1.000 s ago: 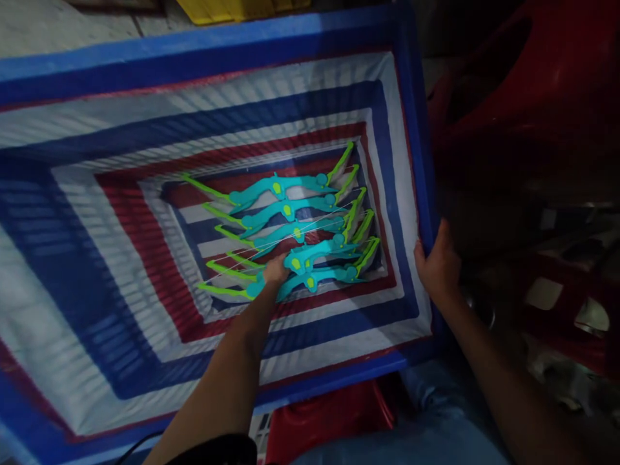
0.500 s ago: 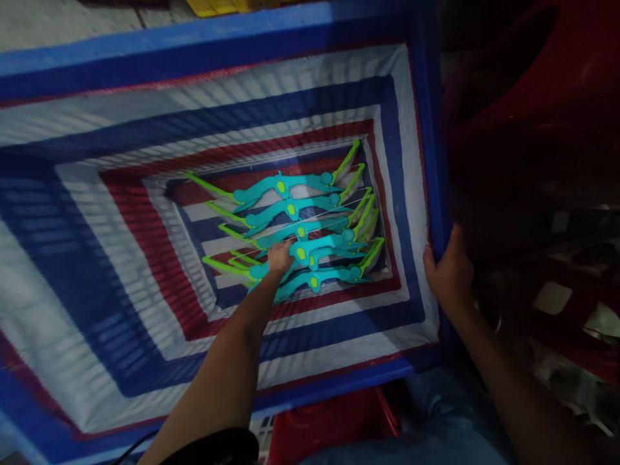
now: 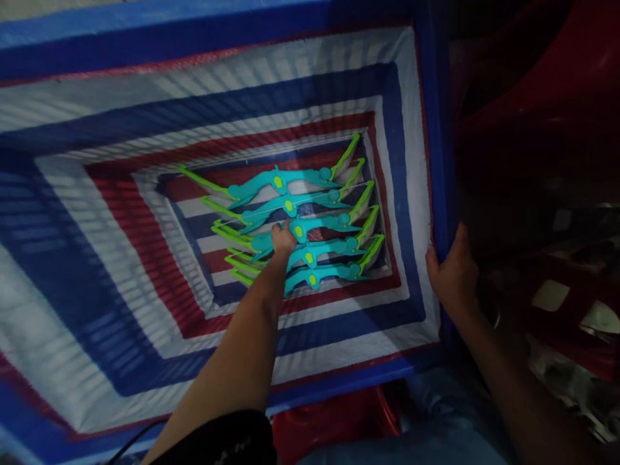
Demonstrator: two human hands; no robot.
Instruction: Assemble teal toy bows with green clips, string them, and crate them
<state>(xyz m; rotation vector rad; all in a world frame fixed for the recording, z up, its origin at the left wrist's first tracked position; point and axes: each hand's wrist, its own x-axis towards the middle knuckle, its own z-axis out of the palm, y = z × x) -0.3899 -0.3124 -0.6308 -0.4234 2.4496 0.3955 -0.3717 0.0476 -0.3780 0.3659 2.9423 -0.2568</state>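
Several toy bows, turquoise with lime-green limb tips, lie in a row across the striped floor of a big blue crate (image 3: 339, 378). My left hand (image 3: 284, 237) reaches down into the crate and grips the middle toy bow (image 3: 334, 222) just left of its grip. Part of that bow is hidden by the hand. Above it lie two more, the topmost toy bow (image 3: 264, 183) and a second one; others lie below, partly behind my left forearm. At the crate's right wall, my right hand (image 3: 455, 271) is closed over the rim, its thumb on the inner side.
Red, white and blue striped sheeting (image 3: 252, 106) lines the crate's sloping walls. A red plastic container (image 3: 334, 420) shows beneath the near edge. Dark red objects (image 3: 537, 129) crowd the right side, with pale pieces lower down.
My left hand has moved up the row with its bow, which overlapped a lower bow before and now lies apart at mid-row. My right hand stays on the rim.
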